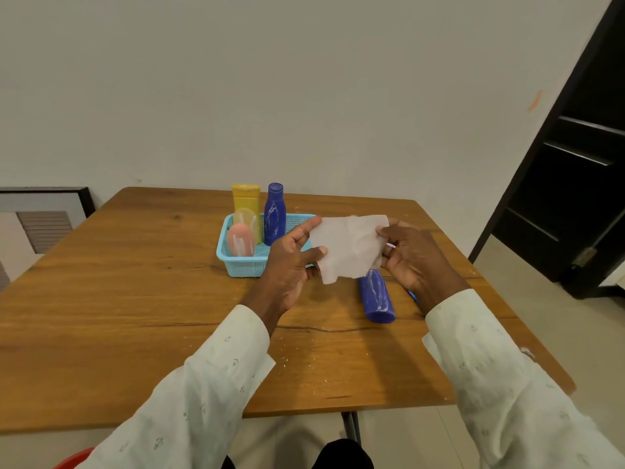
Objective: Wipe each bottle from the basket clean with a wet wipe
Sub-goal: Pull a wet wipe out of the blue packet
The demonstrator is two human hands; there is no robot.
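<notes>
I hold a white wet wipe (348, 247) spread out above the table, my left hand (292, 262) pinching its left edge and my right hand (412, 257) pinching its right edge. Below the wipe a blue bottle (377, 296) smeared with white lies on its side on the table. The light blue basket (236, 265) sits behind my left hand. Standing in it are a yellow bottle (246, 201), a dark blue bottle (274, 214) with white streaks and a pink bottle (240, 240) with a clear cap.
The wooden table (135, 299) has crumbs and white specks near its front edge. A small blue object (412, 295) peeks out under my right wrist. A dark door (581, 170) stands at the right, and a red object (74, 460) shows at the bottom left.
</notes>
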